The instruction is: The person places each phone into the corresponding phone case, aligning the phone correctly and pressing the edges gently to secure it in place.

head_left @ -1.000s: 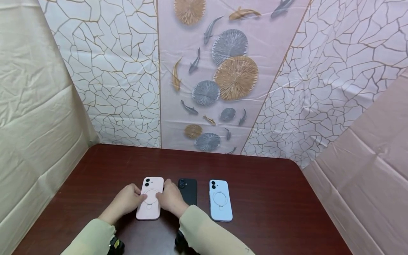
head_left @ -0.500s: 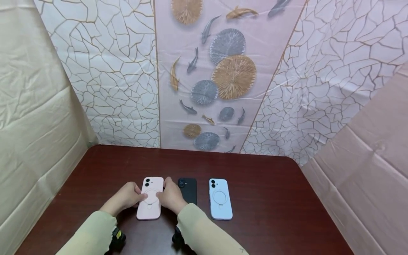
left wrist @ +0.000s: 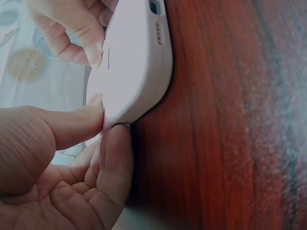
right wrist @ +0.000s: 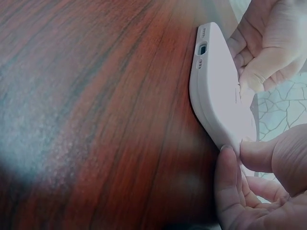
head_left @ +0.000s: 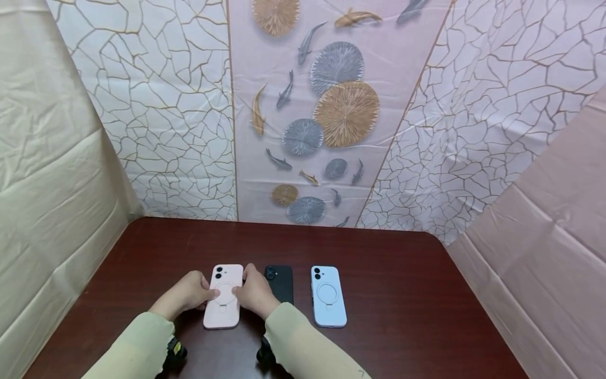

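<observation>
A pink phone lies back up on the dark red table, its two camera lenses toward the far side and a ring outline on its back. My left hand pinches its left edge, thumb on the back and fingers at the side. From the other side my right hand pinches the right edge in the same way. The left wrist view shows the left thumb and forefinger at the rim of the phone. In the right wrist view, the charging port shows in the end of the phone.
Just right of my right hand lies a black phone, partly hidden by that hand and sleeve. Farther right is a light blue phone with a ring on its back. Patterned cloth hangs behind the table.
The head view has shifted slightly. Both hands keep their grip on the pink phone, and the phones stay in place.
</observation>
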The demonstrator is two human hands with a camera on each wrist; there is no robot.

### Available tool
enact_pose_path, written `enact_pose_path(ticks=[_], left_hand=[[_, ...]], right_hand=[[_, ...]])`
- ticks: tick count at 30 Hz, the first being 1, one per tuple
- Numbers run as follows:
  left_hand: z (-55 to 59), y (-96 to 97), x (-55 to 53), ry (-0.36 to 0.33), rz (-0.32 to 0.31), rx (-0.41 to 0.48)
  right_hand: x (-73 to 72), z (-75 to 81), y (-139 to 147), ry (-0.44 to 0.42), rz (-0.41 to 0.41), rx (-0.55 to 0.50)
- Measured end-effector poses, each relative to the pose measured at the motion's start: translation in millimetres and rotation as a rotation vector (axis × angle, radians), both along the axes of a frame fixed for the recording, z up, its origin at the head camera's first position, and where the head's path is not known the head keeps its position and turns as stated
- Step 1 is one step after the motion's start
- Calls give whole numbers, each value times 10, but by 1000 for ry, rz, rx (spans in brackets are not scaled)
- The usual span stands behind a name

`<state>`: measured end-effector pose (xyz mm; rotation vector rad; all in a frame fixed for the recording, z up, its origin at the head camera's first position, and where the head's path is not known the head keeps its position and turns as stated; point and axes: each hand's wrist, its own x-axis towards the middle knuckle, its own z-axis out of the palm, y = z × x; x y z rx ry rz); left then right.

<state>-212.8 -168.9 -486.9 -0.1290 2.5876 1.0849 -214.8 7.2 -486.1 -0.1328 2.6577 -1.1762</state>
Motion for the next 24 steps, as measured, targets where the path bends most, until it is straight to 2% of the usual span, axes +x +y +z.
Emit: enact_pose_path(ticks=[8,13,16,18,21,24], left_hand=[[-21,28,23,-23,8,-4],[-13,12,-29,18,-17,-8],[-39,4,-20,35,-20,-2],[-57,-5,4,30,-16,-7],[-58,-17,60,48,-38,-56],[-24,-1,124,129,-60,-167]], right_hand=[[38,-11,22,-1,5,-2],[-11,18,0,2,3,25],[-33,14,-2,-6,14,53],[-41,12,24,-42,44,28],[-59,59,131,-66,95,-8],[-67,153,332,-7,144,-16]])
